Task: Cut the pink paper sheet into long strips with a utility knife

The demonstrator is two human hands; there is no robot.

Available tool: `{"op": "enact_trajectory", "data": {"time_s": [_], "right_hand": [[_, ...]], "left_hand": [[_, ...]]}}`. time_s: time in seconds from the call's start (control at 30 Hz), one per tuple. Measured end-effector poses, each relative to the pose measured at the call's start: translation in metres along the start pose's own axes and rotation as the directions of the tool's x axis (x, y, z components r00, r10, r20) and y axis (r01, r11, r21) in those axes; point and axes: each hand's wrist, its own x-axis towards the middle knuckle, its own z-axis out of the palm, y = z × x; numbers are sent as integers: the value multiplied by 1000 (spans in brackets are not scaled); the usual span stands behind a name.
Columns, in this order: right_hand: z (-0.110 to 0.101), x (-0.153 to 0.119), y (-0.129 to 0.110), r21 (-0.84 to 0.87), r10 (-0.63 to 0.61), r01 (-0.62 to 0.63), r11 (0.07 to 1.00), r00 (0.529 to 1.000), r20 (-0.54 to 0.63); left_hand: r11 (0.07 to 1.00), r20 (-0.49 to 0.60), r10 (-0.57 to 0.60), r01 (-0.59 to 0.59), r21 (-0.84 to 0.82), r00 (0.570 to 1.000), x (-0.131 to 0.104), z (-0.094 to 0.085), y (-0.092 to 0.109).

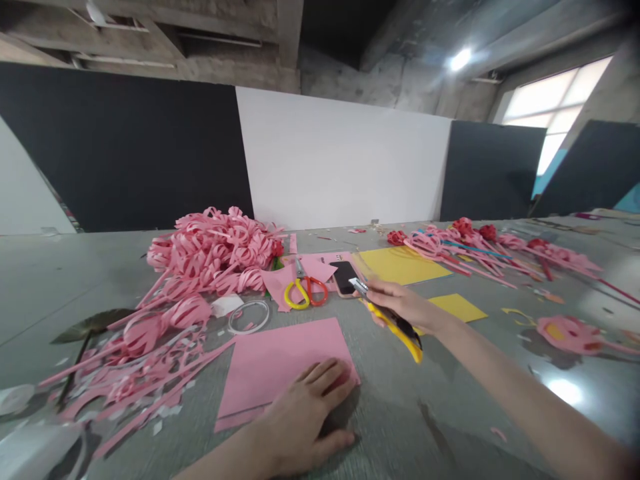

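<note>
My left hand [310, 413] lies over the lower right edge of a sheet of pink paper [285, 353], fingers stretched out and thumb on the grey tabletop. A narrow cut strip shows along the sheet's bottom edge. Above the table to the right, my right hand [395, 303] is closed around a yellow and black utility knife [397, 327], its blade end pointing up and left. Just beyond the blade lies a dark-screened phone [344, 277]. Scissors [305, 291] with one yellow and one red handle rest on pink paper scraps.
A heap of curled pink paper flowers [215, 250] stands at the back left, with cut strips [135, 380] in front. A roll of clear tape [249, 317] lies beside the sheet. Yellow paper [400, 265] and more paper flowers [450, 243] are at right. White and black panels [345, 160] stand behind.
</note>
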Motion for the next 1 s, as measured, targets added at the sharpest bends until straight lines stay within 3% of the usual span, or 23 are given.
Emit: {"op": "enact_trajectory", "data": {"time_s": [0.1, 0.23, 0.3, 0.4, 0.53, 0.7, 1.0], "right_hand": [[2, -1, -4, -311, -44, 39, 950, 999, -9], [11, -4, -9, -639, -174, 173, 750, 983, 62], [17, -6, -4, -732, -211, 254, 632, 966, 153], [26, -11, 10, -834, -167, 319, 450, 948, 272], [33, -20, 30, -915, -144, 307, 261, 950, 277], [33, -24, 44, -917, -140, 354, 182, 933, 332], [31, -25, 51, -908, -138, 387, 164, 920, 367]], "left_hand": [[1000, 16, -11, 11, -8, 1000, -1, 2, -1], [1000, -5, -25, 25, 6, 1000, -2, 6, 0], [999, -9, -30, 30, 13, 1000, -2, 7, 0], [999, -6, -47, 47, 20, 999, -2, 8, 0], [998, 1, -51, 51, 28, 999, -2, 9, 0], [998, -14, -59, 59, 26, 998, -2, 9, 1], [998, 6, -56, 56, 25, 998, -1, 9, 1]]}}
